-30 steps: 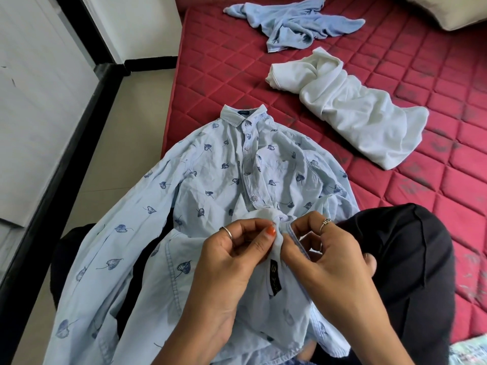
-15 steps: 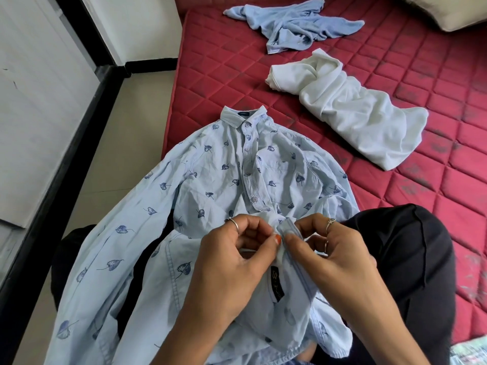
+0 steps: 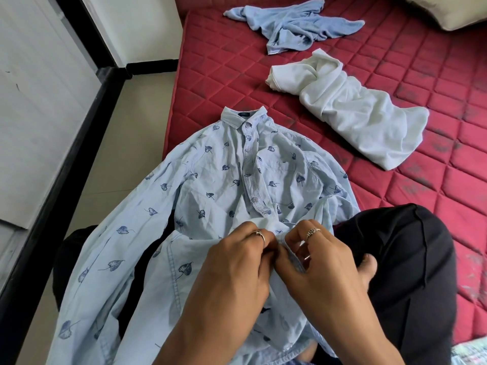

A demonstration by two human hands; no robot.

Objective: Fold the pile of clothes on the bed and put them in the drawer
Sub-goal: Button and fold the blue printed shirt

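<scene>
The red quilted mattress carries everything: a white garment and a crumpled blue one lie well apart from the work, obstructing nothing. The leaf-print shirt, collar on the mattress and tails across the lap, looks light, soft and floppy, best held along its stiffer placket. There the left hand and right hand pinch the placket edges together.

Left hand: back up, fingers curled inward, ring on one finger, fingertips pinching pale fabric at the midline. Right hand: back up, fingers curled, ring on one finger, pinching the same fabric. Fingertips of both nearly touching. Forearms entering from the lower edge, converging.
</scene>
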